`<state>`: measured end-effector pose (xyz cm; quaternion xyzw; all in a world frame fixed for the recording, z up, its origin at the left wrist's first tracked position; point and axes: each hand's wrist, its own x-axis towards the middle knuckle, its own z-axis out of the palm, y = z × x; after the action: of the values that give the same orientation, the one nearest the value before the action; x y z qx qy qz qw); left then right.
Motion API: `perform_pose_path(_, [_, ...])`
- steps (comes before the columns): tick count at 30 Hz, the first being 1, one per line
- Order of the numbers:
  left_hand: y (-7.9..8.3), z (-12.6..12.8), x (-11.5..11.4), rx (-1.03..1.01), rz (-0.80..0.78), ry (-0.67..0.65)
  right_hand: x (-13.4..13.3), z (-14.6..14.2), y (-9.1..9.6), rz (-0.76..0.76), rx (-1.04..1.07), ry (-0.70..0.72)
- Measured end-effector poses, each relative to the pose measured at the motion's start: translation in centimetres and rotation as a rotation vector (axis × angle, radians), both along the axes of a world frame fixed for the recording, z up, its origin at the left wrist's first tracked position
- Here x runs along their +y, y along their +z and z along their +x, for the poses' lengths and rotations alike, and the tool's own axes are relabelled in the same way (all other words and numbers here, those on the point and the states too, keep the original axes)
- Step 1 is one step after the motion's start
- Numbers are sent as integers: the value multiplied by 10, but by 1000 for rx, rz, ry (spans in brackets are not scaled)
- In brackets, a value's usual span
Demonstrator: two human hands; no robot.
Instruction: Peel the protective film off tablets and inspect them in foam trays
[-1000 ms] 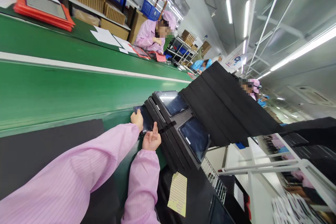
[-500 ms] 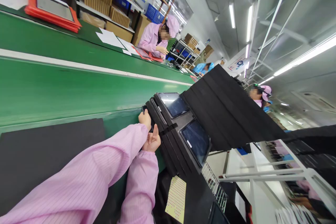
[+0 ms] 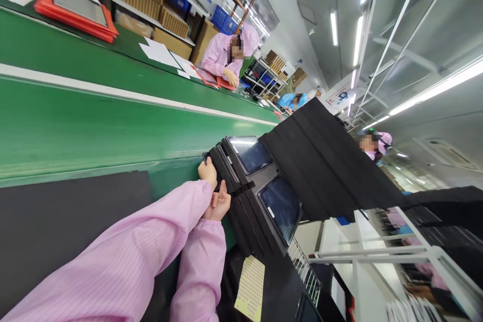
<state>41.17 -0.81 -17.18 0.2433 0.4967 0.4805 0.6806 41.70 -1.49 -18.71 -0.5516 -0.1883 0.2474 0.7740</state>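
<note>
My left hand [image 3: 208, 172], in a pink striped sleeve, is closed on a dark flat device [image 3: 206, 155], probably a tablet; only a narrow edge of it shows. Just below it, my right hand [image 3: 218, 204] has its index finger stretched out and the other fingers curled. What lies inside the curl is hidden. Both hands are close against the side of a stack of black foam trays [image 3: 241, 221]. In the top tray lie two tablets with dark glossy screens, the upper tablet [image 3: 250, 153] and the lower tablet [image 3: 281, 209], each with a small white label.
A black ribbed sheet [image 3: 332, 161] rises behind the trays. A yellow sticker sheet [image 3: 250, 287] lies on the black surface below. The green conveyor belt [image 3: 94, 131] runs along the left. A black mat [image 3: 71, 231] is near my sleeve. Across the belt sits a co-worker [image 3: 221, 53] in pink.
My hands stay nearly in place beside the tray stack, with a very small shift. The view has tilted slightly. The co-worker's hand across the belt has moved down and a little left.
</note>
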Motion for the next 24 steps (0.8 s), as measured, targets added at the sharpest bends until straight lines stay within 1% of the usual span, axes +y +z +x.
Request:
perform_pose_path(1, [-1,0,-4,-1,1,0,0,-1,1,10,15,-16])
perform_pose_path(2, [0,1,-2,2,0,4,0,-2,1,17,25,-25])
perform_pose_path(3, [2,3,6,11,-2,11,0,-3,2,23,35,-31])
perform_pose_path(4, [5,7,19,24,-6,18,0,-4,2,29,45,-35])
perform_pose_path(8, [17,20,83,97,-31,19,0,-7,2,59,99,-55])
perform_pose_path(9, [18,23,95,118,-37,13,-1,-7,1,65,114,-60])
perform_pose_path(11, [19,25,106,155,-34,-3,-1,-8,1,77,140,-69])
perform_pose_path(13, [19,24,105,179,5,-16,-2,-8,2,87,159,-77])
perform_pose_path(18, [13,17,88,212,177,-15,-2,-8,2,101,201,-84])
perform_pose_path(20, [9,14,86,202,190,-19,-1,-9,2,98,218,-86])
perform_pose_path(24, [2,14,88,139,156,-16,1,-10,2,92,221,-105])
